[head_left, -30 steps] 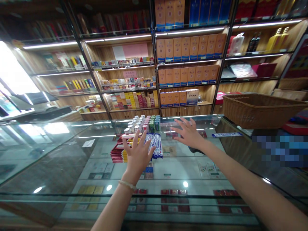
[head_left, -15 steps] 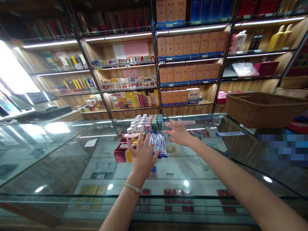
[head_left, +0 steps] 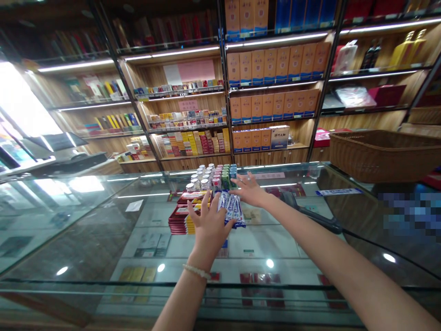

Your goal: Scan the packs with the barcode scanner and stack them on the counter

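Note:
Blue-and-white snack packets lie on the glass counter between my two hands. My left hand, fingers spread, is over the near left side of these packets and the right side of the stacked red and yellow packets; whether it touches them I cannot tell. My right hand reaches in from the right with its fingers apart, by the far right corner of the blue-and-white packets. Just behind stand rows of small containers with white, pink, green and blue sides. Neither hand holds anything.
A black handheld scanner with a cable lies right of my right forearm. One long blue-and-white packet is farther right, near a wicker basket. A white paper slip lies on the left. Stocked shelves rise behind the glass counter.
My right hand has moved closer to the blue-and-white packets and the small containers. My left hand stays spread over the packets. The view has shifted slightly, and more of the scanner shows.

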`<action>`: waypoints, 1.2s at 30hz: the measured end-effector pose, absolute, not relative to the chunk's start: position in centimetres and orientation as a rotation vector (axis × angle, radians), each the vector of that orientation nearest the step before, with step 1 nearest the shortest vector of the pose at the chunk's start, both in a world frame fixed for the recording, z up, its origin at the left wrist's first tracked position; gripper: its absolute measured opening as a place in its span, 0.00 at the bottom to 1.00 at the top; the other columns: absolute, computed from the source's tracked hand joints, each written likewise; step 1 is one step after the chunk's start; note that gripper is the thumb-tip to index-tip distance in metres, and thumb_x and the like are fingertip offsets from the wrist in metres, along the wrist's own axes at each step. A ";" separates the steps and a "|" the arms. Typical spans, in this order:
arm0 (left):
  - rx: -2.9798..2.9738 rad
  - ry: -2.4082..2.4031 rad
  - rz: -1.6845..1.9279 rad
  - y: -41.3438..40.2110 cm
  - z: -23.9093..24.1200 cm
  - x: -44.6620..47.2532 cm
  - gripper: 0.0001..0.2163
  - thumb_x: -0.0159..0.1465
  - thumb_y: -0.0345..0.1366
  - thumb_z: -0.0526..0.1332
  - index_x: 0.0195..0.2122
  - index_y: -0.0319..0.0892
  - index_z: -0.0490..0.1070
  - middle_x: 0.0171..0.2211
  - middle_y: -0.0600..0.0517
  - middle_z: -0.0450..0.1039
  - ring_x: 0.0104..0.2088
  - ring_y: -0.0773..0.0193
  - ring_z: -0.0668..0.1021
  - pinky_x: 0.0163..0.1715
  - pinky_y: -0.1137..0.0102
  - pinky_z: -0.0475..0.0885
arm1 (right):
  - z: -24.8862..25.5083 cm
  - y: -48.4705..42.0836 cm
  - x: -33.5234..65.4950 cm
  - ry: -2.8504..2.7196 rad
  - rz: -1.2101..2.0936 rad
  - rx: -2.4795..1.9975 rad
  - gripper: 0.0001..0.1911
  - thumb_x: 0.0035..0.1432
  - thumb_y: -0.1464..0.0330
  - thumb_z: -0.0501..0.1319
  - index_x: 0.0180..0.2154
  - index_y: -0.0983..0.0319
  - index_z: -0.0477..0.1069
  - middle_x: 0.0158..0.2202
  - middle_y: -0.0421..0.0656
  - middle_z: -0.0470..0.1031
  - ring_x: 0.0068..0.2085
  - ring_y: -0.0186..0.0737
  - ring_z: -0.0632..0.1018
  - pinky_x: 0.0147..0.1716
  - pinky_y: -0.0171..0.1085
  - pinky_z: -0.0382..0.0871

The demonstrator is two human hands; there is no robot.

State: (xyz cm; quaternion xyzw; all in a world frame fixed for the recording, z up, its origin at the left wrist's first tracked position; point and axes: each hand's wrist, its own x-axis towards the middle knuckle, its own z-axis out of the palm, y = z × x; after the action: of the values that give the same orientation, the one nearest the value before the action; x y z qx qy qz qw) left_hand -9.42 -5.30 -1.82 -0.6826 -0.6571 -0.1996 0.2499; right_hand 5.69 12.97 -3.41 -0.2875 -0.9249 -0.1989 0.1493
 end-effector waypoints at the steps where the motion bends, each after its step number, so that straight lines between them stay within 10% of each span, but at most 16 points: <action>1: -1.854 -1.789 -0.551 -5.3 -1.8 -9.4 0.10 0.64 0.47 0.67 0.38 0.48 0.82 0.66 0.46 0.70 0.71 0.35 0.61 0.67 0.27 0.32 | -3.5 13.1 5.6 -2.658 -0.581 -0.809 0.21 0.66 0.65 0.64 0.59 0.43 0.74 0.72 0.45 0.60 0.73 0.58 0.55 0.68 0.66 0.42; 11: -1.825 -1.745 -0.606 -5.1 -2.2 -9.7 0.07 0.62 0.44 0.69 0.36 0.47 0.81 0.65 0.46 0.72 0.68 0.36 0.65 0.67 0.27 0.34 | -4.2 14.3 5.8 -2.577 -0.673 -0.649 0.09 0.62 0.67 0.67 0.43 0.51 0.82 0.69 0.43 0.66 0.71 0.56 0.60 0.69 0.64 0.41; 36: -1.786 -1.633 -0.683 -3.9 -2.6 -8.7 0.08 0.61 0.38 0.70 0.41 0.48 0.80 0.65 0.46 0.71 0.67 0.40 0.67 0.69 0.31 0.33 | 0.1 9.6 14.2 -2.360 -0.721 -0.708 0.12 0.55 0.57 0.72 0.41 0.51 0.80 0.73 0.43 0.60 0.72 0.59 0.56 0.69 0.63 0.34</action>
State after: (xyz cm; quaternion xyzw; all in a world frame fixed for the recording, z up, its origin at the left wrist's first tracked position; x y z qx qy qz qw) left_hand -8.69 -3.90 -2.56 -0.6756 -0.6177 -0.2585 0.3085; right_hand 14.23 9.65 0.14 -0.2646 -0.8816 -0.2693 0.2831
